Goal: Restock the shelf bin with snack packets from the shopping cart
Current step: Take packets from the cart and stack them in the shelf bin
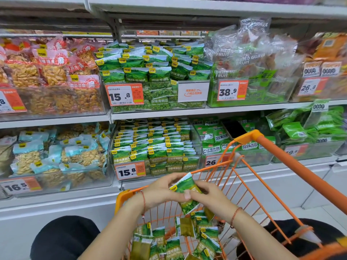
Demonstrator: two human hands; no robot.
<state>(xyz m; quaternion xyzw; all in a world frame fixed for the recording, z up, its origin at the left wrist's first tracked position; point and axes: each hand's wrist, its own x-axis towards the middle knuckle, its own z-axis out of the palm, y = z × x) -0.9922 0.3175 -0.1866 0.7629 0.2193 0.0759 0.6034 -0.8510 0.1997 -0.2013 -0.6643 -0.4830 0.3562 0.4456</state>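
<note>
Above the orange shopping cart (244, 166), both hands hold one green snack packet (185, 185). My left hand (161, 190) grips its left side and my right hand (208, 196) pinches its right side, thumbs meeting on the front. Several more green packets (169, 241) lie loose in the cart below. Straight ahead, on the lower shelf, stands the clear shelf bin (187, 166) with neat rows of the same green packets and a 15.8 price tag.
A second green-packet bin (191, 105) stands on the upper shelf. Peanut bins (56, 177) stand to the left, dried fruit and other green bags to the right. The cart's orange handle (300, 171) runs diagonally on the right. My dark-clad knees flank the cart.
</note>
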